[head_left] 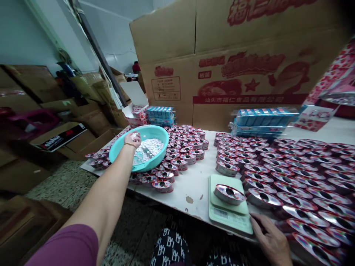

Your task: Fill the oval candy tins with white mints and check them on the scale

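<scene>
My left hand [132, 139] reaches over a turquoise basin [163, 142], palm up and cupped around some small white candies [135, 136]. More of the same round pieces lie in the basin. My right hand [270, 236] rests on the table at the right edge of a pale green scale [231, 220]. Its thumb and forefinger are apart, and I see nothing in it; the other fingers are partly hidden. On the scale's plate sits one oval container [229, 194] with a dark hole in its top. The scale's display is too faint to read.
Many similar oval containers [263, 177] stand in rows at the right, with others [180, 147] around the basin. Clear-wrapped blue packs [260, 120] stand against a large cardboard box [172, 48] at the back. An opened small box [135, 107] is behind the basin.
</scene>
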Tool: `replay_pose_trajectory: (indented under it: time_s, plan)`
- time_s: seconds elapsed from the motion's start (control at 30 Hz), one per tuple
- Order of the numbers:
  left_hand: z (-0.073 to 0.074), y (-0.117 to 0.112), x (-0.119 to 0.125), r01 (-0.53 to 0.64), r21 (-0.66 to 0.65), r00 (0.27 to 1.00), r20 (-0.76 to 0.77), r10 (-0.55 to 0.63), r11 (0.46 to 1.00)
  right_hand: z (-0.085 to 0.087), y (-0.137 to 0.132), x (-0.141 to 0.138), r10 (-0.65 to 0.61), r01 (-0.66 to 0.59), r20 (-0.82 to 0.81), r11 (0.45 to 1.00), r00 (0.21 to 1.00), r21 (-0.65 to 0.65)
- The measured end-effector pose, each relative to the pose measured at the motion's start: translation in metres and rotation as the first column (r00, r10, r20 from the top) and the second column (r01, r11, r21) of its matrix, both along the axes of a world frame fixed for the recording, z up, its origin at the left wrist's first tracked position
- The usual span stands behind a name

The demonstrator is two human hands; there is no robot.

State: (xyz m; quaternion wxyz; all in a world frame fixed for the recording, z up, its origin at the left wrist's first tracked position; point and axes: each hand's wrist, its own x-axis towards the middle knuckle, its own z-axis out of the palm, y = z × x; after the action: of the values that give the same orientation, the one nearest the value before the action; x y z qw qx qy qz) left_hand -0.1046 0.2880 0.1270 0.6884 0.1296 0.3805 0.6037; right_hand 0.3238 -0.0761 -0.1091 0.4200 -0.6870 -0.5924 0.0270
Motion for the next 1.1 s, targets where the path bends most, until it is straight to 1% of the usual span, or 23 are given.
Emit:
replay_pose_trajectory:
  time_s: [0.07,0.13,0.17,0.23,0.27,0.3,0.33,0.37,0.4,0.43,0.47,0.53,0.6,0.63,0.67,0.73,0.8,0.87,0.93,0.97,1.03,1.1]
  plan:
    - [0.007,-0.017,0.002,-0.066,0.062,0.993,0.105,0.059,0.996,0.003,0.001,-0.001,0.001,-0.001,-0.019,1.0,1.0,-0.01]
    - [0.013,-0.038,0.013,-0.078,0.134,0.977,0.21,0.048,0.988,0.013,0.0,-0.005,-0.009,0.008,-0.052,1.0,0.999,-0.02]
    - [0.015,-0.051,0.021,-0.07,0.169,0.961,0.274,0.021,0.983,0.022,-0.001,-0.009,-0.024,0.023,-0.07,1.0,0.997,-0.017]
    - [0.017,-0.08,0.04,-0.02,0.213,0.929,0.366,-0.061,0.977,0.044,-0.003,-0.017,-0.089,0.092,-0.111,0.996,0.99,0.02]
    - [0.017,-0.095,0.05,0.008,0.221,0.911,0.402,-0.098,0.975,0.057,-0.002,-0.022,-0.132,0.14,-0.118,0.988,0.984,0.06]
    - [0.014,-0.112,0.061,0.061,0.223,0.886,0.438,-0.156,0.973,0.071,0.0,-0.026,-0.171,0.182,-0.109,0.978,0.979,0.104]
    - [0.009,-0.129,0.072,0.111,0.231,0.843,0.493,-0.214,0.967,0.084,0.002,-0.031,-0.172,0.181,-0.075,0.975,0.982,0.13]
    - [0.003,-0.147,0.082,0.176,0.207,0.805,0.533,-0.261,0.963,0.096,0.006,-0.034,-0.15,0.149,-0.008,0.978,0.989,0.144]
    - [-0.006,-0.165,0.092,0.224,0.181,0.773,0.565,-0.288,0.957,0.107,0.01,-0.037,-0.143,0.131,0.077,0.982,0.987,0.138]
    - [-0.017,-0.183,0.1,0.274,0.143,0.757,0.577,-0.305,0.951,0.116,0.013,-0.04,-0.116,0.1,0.167,0.99,0.979,0.103]
    - [-0.03,-0.2,0.108,0.305,0.087,0.765,0.571,-0.298,0.948,0.123,0.016,-0.042,-0.093,0.08,0.251,0.995,0.964,0.061]
    - [-0.056,-0.228,0.118,0.338,-0.032,0.793,0.548,-0.267,0.94,0.132,0.02,-0.043,-0.061,0.076,0.372,0.997,0.926,-0.025]
    - [-0.079,-0.249,0.121,0.353,-0.142,0.822,0.52,-0.234,0.925,0.135,0.023,-0.044,-0.049,0.091,0.433,0.993,0.9,-0.076]
    - [-0.088,-0.257,0.122,0.367,-0.188,0.83,0.508,-0.23,0.911,0.137,0.024,-0.044,-0.045,0.094,0.448,0.992,0.893,-0.089]
    - [-0.095,-0.263,0.122,0.377,-0.229,0.84,0.493,-0.228,0.897,0.138,0.025,-0.044,-0.036,0.09,0.456,0.991,0.889,-0.096]
    - [-0.106,-0.272,0.125,0.386,-0.288,0.86,0.457,-0.228,0.877,0.143,0.026,-0.051,-0.004,0.051,0.444,0.994,0.896,-0.095]
    - [-0.113,-0.279,0.132,0.393,-0.308,0.872,0.423,-0.245,0.867,0.149,0.026,-0.068,0.077,-0.049,0.388,0.995,0.919,-0.082]
    - [-0.121,-0.287,0.141,0.434,-0.309,0.864,0.41,-0.293,0.846,0.152,0.021,-0.095,0.232,-0.211,0.329,0.973,0.916,-0.099]
    - [-0.132,-0.297,0.15,0.494,-0.314,0.839,0.418,-0.349,0.811,0.146,0.011,-0.128,0.391,-0.353,0.329,0.92,0.86,-0.171]
    - [-0.138,-0.303,0.152,0.519,-0.323,0.828,0.421,-0.371,0.792,0.14,0.005,-0.143,0.443,-0.385,0.357,0.895,0.822,-0.226]
    - [-0.15,-0.314,0.154,0.55,-0.344,0.815,0.421,-0.398,0.761,0.123,-0.007,-0.169,0.463,-0.359,0.411,0.881,0.785,-0.308]
    - [-0.16,-0.324,0.153,0.568,-0.379,0.809,0.422,-0.41,0.731,0.107,-0.016,-0.183,0.478,-0.328,0.447,0.868,0.756,-0.373]
